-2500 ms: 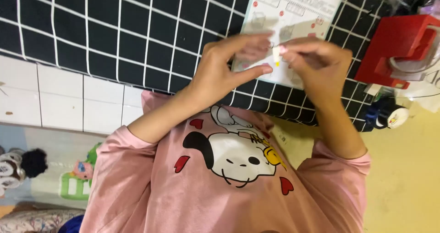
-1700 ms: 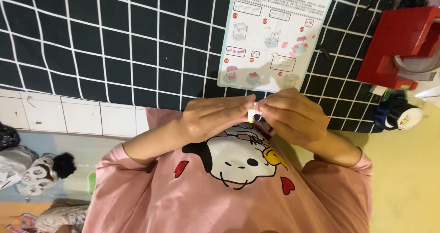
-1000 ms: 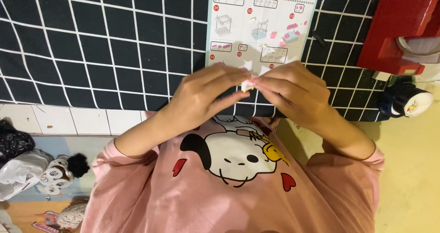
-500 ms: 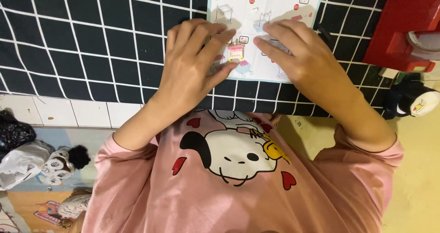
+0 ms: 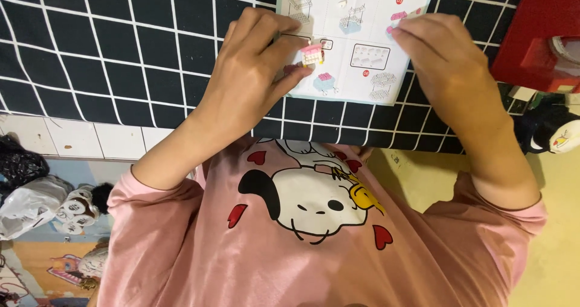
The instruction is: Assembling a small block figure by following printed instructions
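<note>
My left hand (image 5: pixel 248 83) pinches a tiny white and pink brick model (image 5: pixel 312 54) between thumb and fingertips, just above a printed instruction sheet (image 5: pixel 362 71). The sheet lies on a black cloth with a white grid (image 5: pixel 121 53). My right hand (image 5: pixel 444 59) rests palm down on the sheet's right part, its fingertips by a pink picture near the top edge. I cannot tell whether a small piece lies under those fingertips. My pink sleeves and a pink shirt with a cartoon dog (image 5: pixel 302 198) fill the lower part of the view.
A red box (image 5: pixel 538 35) stands at the right edge of the cloth. A small black and white toy figure (image 5: pixel 556 132) lies below it. White tiles (image 5: pixel 72 138) border the cloth on the left, with a plastic bag and small items (image 5: pixel 30 198) beyond.
Both hands held the small model together near my chest, then moved out over the sheet. Now my right hand has let go and shifted right, leaving the model in my left hand.
</note>
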